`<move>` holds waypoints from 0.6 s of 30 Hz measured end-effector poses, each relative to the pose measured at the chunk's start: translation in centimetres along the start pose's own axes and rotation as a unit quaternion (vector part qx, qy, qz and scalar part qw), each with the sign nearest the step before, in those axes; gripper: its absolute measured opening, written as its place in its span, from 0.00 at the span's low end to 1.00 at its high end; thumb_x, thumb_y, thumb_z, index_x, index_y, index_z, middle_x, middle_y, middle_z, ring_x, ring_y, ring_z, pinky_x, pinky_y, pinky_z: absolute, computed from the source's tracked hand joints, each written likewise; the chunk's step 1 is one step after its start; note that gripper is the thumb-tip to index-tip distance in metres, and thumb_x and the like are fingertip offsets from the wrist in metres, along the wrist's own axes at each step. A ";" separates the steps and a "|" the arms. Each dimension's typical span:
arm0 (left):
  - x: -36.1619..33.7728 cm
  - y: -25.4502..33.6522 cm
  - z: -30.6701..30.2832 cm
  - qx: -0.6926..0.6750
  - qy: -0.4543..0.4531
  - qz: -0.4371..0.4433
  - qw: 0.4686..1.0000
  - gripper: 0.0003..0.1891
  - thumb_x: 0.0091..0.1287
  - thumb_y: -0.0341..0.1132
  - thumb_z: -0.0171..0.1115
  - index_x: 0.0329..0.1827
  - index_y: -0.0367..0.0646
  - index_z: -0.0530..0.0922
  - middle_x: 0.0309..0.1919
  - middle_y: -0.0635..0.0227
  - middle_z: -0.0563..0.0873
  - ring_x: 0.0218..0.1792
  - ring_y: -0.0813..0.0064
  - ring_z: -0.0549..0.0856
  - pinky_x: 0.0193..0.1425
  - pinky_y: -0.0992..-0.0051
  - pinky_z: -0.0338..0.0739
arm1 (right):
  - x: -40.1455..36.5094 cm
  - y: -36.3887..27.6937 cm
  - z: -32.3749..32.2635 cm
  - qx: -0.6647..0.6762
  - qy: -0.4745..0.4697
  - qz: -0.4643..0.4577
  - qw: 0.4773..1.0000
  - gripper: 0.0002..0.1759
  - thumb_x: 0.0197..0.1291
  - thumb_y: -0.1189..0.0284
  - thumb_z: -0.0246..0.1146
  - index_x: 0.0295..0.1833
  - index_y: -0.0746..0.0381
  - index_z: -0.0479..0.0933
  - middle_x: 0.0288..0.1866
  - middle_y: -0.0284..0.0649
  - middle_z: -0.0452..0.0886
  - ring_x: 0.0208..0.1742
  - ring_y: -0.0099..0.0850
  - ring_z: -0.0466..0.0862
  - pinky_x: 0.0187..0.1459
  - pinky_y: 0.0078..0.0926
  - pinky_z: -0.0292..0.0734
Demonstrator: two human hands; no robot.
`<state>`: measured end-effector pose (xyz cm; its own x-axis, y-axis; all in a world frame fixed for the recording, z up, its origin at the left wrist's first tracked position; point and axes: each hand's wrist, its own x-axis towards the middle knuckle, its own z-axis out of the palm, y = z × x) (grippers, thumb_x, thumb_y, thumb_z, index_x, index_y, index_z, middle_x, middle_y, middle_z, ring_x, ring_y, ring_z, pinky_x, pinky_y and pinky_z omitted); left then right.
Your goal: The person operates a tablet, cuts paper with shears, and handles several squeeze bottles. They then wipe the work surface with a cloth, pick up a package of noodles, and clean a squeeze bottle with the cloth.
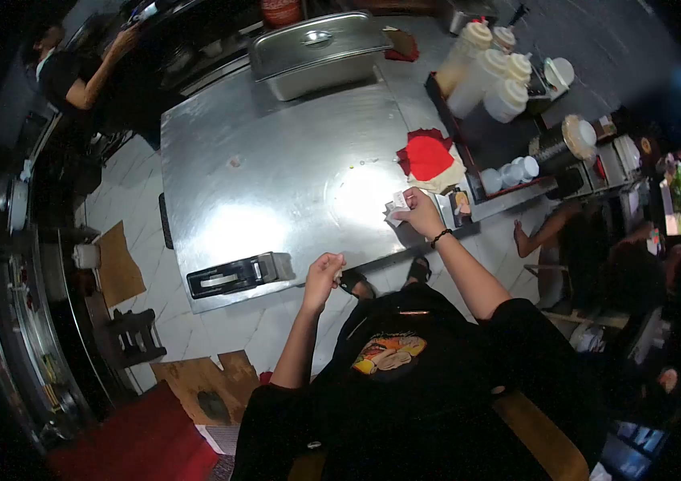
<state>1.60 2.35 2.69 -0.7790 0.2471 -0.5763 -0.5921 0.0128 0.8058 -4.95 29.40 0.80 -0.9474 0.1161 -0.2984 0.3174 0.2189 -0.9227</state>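
Observation:
My right hand is above the right side of the steel table, its fingers pinching a small white paper slip with faint print on it. Near the table's front edge, my left hand is closed with fingertips together; whatever may be between them is too small to make out. A black tape dispenser sits on the front left corner, to the left of that hand. Just beyond my right hand lie a red cloth and a cream cloth.
A lidded steel pan stands at the table's back. On the right, a dark tray holds several squeeze bottles. Another person works at the far left. A bare foot shows at right. Cardboard lies on the floor.

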 end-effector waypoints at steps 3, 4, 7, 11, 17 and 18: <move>0.0 -0.1 2.1 0.011 -0.016 0.004 1.000 0.14 0.66 0.46 0.56 0.32 0.46 0.77 0.22 0.78 0.77 0.21 0.89 0.71 0.22 0.86 0.62 | -2.5 -0.9 -2.6 0.055 0.010 0.014 0.998 0.16 0.40 0.80 0.72 0.31 0.62 0.71 0.28 0.34 0.79 0.29 0.20 0.78 0.30 0.19 0.72; 0.2 -0.4 2.8 0.014 -0.026 0.002 1.000 0.13 0.66 0.46 0.56 0.32 0.46 0.77 0.22 0.78 0.77 0.21 0.89 0.71 0.22 0.86 0.62 | -3.9 -2.0 -3.8 0.043 0.030 0.043 0.998 0.15 0.40 0.79 0.72 0.30 0.62 0.71 0.27 0.31 0.77 0.28 0.19 0.75 0.30 0.18 0.70; 0.1 -0.8 6.3 0.050 -0.045 -0.019 0.998 0.13 0.66 0.46 0.56 0.31 0.47 0.77 0.22 0.79 0.76 0.21 0.89 0.71 0.23 0.85 0.62 | -7.6 -2.4 -8.0 0.126 0.049 0.055 0.989 0.13 0.41 0.78 0.72 0.30 0.62 0.72 0.26 0.29 0.75 0.28 0.18 0.73 0.30 0.18 0.68; -0.1 -2.8 13.3 0.145 -0.098 0.066 0.982 0.12 0.65 0.42 0.58 0.31 0.44 0.79 0.24 0.78 0.77 0.27 0.87 0.73 0.30 0.84 0.65 | -15.5 -0.6 -15.9 0.245 0.104 0.055 0.962 0.17 0.41 0.76 0.73 0.39 0.63 0.77 0.34 0.34 0.81 0.34 0.20 0.78 0.36 0.19 0.73; -3.5 -5.1 30.4 0.210 -0.228 0.020 0.951 0.13 0.66 0.40 0.58 0.25 0.45 0.73 0.21 0.76 0.74 0.20 0.84 0.72 0.23 0.81 0.65 | -32.5 8.3 -29.9 0.287 0.260 0.014 0.922 0.15 0.43 0.80 0.70 0.39 0.62 0.75 0.34 0.31 0.80 0.34 0.18 0.79 0.35 0.17 0.73; -3.5 -7.2 33.4 0.209 -0.256 0.015 0.944 0.14 0.65 0.42 0.58 0.24 0.47 0.72 0.20 0.76 0.73 0.18 0.83 0.71 0.21 0.80 0.64 | -35.8 10.4 -32.0 0.265 0.297 0.026 0.917 0.14 0.44 0.80 0.70 0.38 0.62 0.75 0.32 0.29 0.79 0.34 0.18 0.78 0.34 0.15 0.72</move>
<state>15.51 33.78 3.43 -0.5295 0.6880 -0.4962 -0.3547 0.3518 0.8663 33.64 58.53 9.68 -0.6913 0.6555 -0.3041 0.1463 -0.2851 -0.9473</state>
